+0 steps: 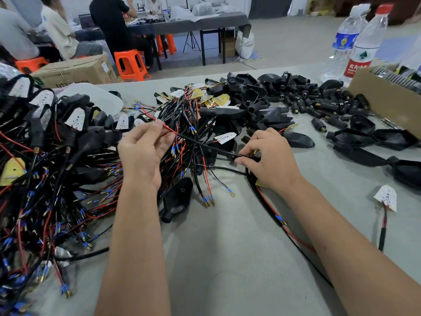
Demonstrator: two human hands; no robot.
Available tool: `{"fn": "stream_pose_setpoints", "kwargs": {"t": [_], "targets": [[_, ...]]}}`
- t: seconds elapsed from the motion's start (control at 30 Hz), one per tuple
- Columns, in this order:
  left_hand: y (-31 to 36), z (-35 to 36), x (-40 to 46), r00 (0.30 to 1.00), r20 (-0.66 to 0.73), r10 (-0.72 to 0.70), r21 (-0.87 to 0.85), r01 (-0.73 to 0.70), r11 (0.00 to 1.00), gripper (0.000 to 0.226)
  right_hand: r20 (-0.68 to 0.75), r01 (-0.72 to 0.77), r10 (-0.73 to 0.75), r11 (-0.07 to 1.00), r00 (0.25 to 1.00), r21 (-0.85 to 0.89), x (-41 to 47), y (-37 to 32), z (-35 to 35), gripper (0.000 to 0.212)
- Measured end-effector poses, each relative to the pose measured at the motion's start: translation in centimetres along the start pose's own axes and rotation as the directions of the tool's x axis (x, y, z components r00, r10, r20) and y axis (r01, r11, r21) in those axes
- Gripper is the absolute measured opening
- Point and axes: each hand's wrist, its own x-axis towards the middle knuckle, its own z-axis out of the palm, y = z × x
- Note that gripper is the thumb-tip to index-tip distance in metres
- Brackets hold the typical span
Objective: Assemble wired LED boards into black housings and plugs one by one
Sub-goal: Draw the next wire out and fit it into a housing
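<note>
Between the two hands, above the middle of the grey bench (227, 258), a black sheathed cable (205, 145) ran taut from upper left to lower right. The left hand (142, 151) had its thumb and forefinger pinched shut on the red wire end (169, 129) emerging from that cable; the right hand (267, 159) was closed around the cable's far end, fingertips pressed on the sheath where a small black part sat, too hidden to identify. Such a lead appeared light and limp, its thin conductors and crimped terminals easily bent, so the sheath, not the bare tips, seemed the safer place to hold. Beneath the hands lay a tangle of loose wired leads (182, 160) with blue-sleeved terminals. Left of it sat a heap of assembled units (45, 124), white LED boards showing in black housings. Beyond lay empty black housings (250, 96) and a scatter of black plugs (319, 103). One lone LED board (386, 197) rested at the right, near a cardboard box (385, 96) and two water bottles (362, 42).
</note>
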Motion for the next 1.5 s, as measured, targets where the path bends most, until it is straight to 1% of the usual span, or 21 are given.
{"fn": "stream_pose_setpoints", "kwargs": {"t": [0.13, 0.3, 0.37, 0.47, 0.53, 0.77, 0.9, 1.07, 1.13, 1.2, 1.3, 1.4, 1.5], "targets": [[0.5, -0.5, 0.2, 0.999, -0.033, -0.006, -0.037, 0.005, 0.999, 0.011, -0.004, -0.009, 0.009, 1.0, 1.0, 0.017, 0.0, 0.1, -0.2, 0.015], [0.7, -0.8, 0.3, 0.997, -0.075, 0.027, -0.029, -0.029, 0.999, 0.003, -0.007, 0.006, -0.006, 1.0, 1.0, 0.022, -0.1, 0.2, -0.4, 0.015], [0.6, -0.7, 0.2, 0.995, -0.095, 0.042, -0.037, -0.045, 0.998, 0.005, -0.012, 0.009, -0.009, 1.0, 1.0, 0.012, -0.1, 0.2, -0.3, 0.015], [0.5, -0.3, 0.2, 0.992, -0.115, 0.051, -0.05, -0.057, 0.997, 0.017, -0.019, 0.0, -0.001, 1.0, 1.0, -0.008, 0.0, 0.3, -0.4, 0.014], [0.4, -0.2, 0.3, 0.99, -0.125, 0.06, -0.054, -0.067, 0.996, 0.021, -0.015, -0.009, 0.009, 1.0, 1.0, -0.009, 0.0, 0.5, -0.6, 0.013], [0.2, -0.2, 0.4, 0.985, -0.162, 0.065, -0.104, -0.083, 0.991, 0.025, 0.009, -0.047, 0.047, 0.998, 0.999, -0.031, -0.1, 0.8, -0.9, 0.012], [0.0, -0.1, 0.2, 0.982, -0.176, 0.066, -0.118, -0.088, 0.989, 0.024, 0.038, -0.074, 0.074, 0.997, 0.997, -0.008, 0.0, 0.9, -1.1, 0.011], [0.0, 0.0, -0.1, 0.981, -0.177, 0.077, -0.171, -0.108, 0.979, 0.023, 0.106, -0.058, 0.049, 0.995, 0.993, 0.078, 0.2, 0.9, -1.6, 0.011], [0.1, 0.3, -0.1, 0.983, -0.173, 0.062, -0.216, -0.099, 0.971, 0.022, 0.127, -0.062, 0.051, 0.995, 0.991, 0.083, 0.3, 0.9, -1.9, 0.011], [0.0, 0.8, -0.2, 0.986, -0.164, 0.031, -0.28, -0.077, 0.957, 0.02, 0.192, -0.068, 0.051, 0.994, 0.98, 0.081, 0.4, 0.9, -2.4, 0.014], [-0.5, 2.1, -0.4, 0.995, -0.102, 0.008, -0.288, -0.038, 0.957, 0.017, 0.346, -0.104, 0.054, 0.987, 0.937, 0.126, 0.5, 0.9, -3.3, 0.021], [-1.0, 3.2, -0.7, 0.998, -0.065, -0.003, -0.253, -0.013, 0.967, 0.014, 0.457, -0.158, 0.054, 0.969, 0.888, 0.192, 0.4, 1.2, -4.0, 0.017], [-1.2, 3.5, -0.8, 0.999, -0.04, -0.02, -0.283, 0.008, 0.959, 0.015, 0.528, -0.21, 0.066, 0.953, 0.847, 0.218, 0.5, 1.5, -4.6, 0.015]]}}
